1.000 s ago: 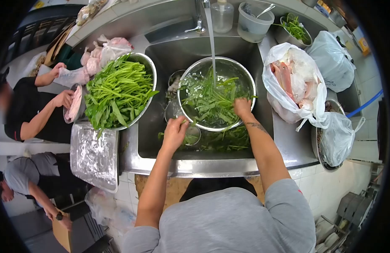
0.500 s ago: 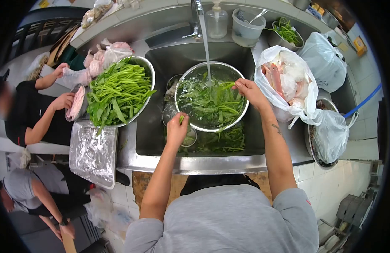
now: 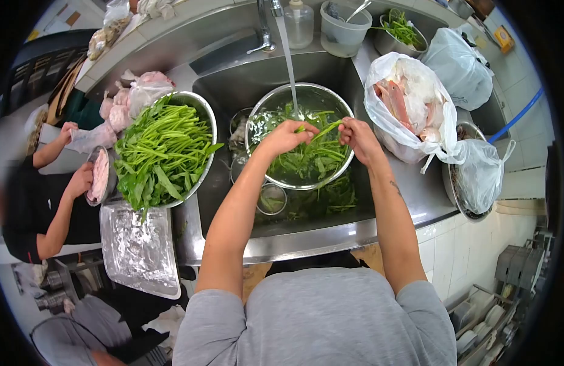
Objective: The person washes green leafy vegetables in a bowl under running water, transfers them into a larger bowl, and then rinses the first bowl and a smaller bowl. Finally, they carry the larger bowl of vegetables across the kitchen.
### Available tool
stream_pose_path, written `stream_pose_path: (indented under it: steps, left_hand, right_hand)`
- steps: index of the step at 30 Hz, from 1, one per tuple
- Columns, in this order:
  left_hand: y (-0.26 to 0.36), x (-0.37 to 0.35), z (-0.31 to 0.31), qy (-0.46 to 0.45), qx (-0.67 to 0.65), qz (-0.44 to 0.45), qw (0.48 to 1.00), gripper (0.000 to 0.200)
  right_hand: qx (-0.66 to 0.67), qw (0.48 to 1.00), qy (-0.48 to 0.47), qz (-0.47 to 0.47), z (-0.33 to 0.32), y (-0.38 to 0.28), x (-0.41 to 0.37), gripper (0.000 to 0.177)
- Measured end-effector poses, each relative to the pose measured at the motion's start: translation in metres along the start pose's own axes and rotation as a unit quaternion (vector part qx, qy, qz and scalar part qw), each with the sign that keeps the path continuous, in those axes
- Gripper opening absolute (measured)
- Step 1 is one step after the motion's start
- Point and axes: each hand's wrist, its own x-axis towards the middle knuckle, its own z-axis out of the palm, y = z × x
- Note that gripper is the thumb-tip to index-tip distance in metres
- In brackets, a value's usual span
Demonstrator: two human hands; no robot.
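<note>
Bowl [image 3: 340, 104] in sink [image 3: 233, 82], under tap [image 3: 265, 18]

Green is seen on the greens [image 3: 306, 161], silver on the bowl [image 3: 321, 97], grey on the shirt [image 3: 318, 323], white on the bag [image 3: 462, 73].

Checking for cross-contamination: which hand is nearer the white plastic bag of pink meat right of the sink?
Right. The right hand pinches a green stem beside the white bag; the left hand holds the stem's other end over the steel bowl, farther off.
</note>
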Motion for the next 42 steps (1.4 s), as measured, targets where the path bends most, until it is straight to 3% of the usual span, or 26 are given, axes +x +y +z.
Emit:
stream_pose_path:
  steps: [4,7,10,12,15,16,18,19,22,25,29,30,34,38,42]
  left_hand:
    - [-0.003,0.01,0.006,-0.031,0.029,0.004,0.999,0.022]
    - [0.002,0.008,0.008,-0.108,-0.043,-0.12,0.986,0.019]
    - [-0.013,0.009,0.01,-0.07,-0.052,-0.105,0.991,0.019]
    - [-0.024,0.008,0.015,-0.042,-0.027,-0.046,0.998,0.018]
    - [-0.039,0.007,0.023,0.026,0.051,0.045,0.997,0.018]
    - [-0.041,0.005,0.024,0.054,0.084,0.076,0.992,0.018]
    - [-0.038,-0.001,0.02,0.079,0.106,-0.001,0.991,0.019]
    - [-0.034,-0.006,0.017,0.091,0.116,-0.04,0.988,0.019]
    - [-0.04,-0.022,0.008,0.135,0.189,-0.031,0.972,0.021]
    - [-0.045,-0.039,0.004,0.158,0.124,-0.018,0.98,0.023]
    - [-0.038,-0.044,0.013,0.19,0.174,0.088,0.962,0.015]
    - [-0.039,-0.041,0.021,0.188,0.194,0.131,0.954,0.015]
    - [-0.021,-0.034,0.047,0.074,0.268,0.124,0.952,0.017]
    - [-0.019,-0.036,0.056,0.057,0.253,0.138,0.956,0.015]
    - [-0.027,-0.047,0.065,0.154,0.173,0.127,0.965,0.013]
  right_hand:
    - [0.041,0.999,0.009,0.012,-0.003,0.012,0.001,0.019]
    - [-0.02,1.0,0.014,0.019,-0.005,0.014,0.0,0.016]
    - [-0.022,1.0,-0.01,0.019,-0.014,0.019,-0.001,0.015]
    - [0.022,0.999,-0.032,0.016,-0.016,0.019,-0.003,0.017]
    - [-0.23,0.973,0.02,0.028,-0.009,0.017,-0.006,0.023]
    - [-0.252,0.967,0.031,0.027,-0.01,0.022,-0.005,0.023]
    - [-0.297,0.953,0.054,0.026,-0.011,0.03,-0.003,0.024]
    - [-0.302,0.951,0.054,0.039,-0.012,0.029,-0.006,0.023]
    - [-0.302,0.95,0.044,0.063,-0.018,0.025,-0.017,0.019]
    - [-0.267,0.961,0.028,0.059,-0.031,0.032,-0.023,0.018]
    - [-0.244,0.968,0.015,0.059,-0.041,0.04,-0.026,0.019]
    - [-0.243,0.968,0.008,0.06,-0.041,0.042,-0.026,0.02]
    - [-0.241,0.969,-0.022,0.045,-0.025,0.037,-0.034,0.019]
    - [-0.21,0.977,-0.016,0.031,-0.023,0.043,-0.036,0.019]
    - [-0.231,0.972,-0.021,0.034,-0.009,0.04,-0.051,0.019]
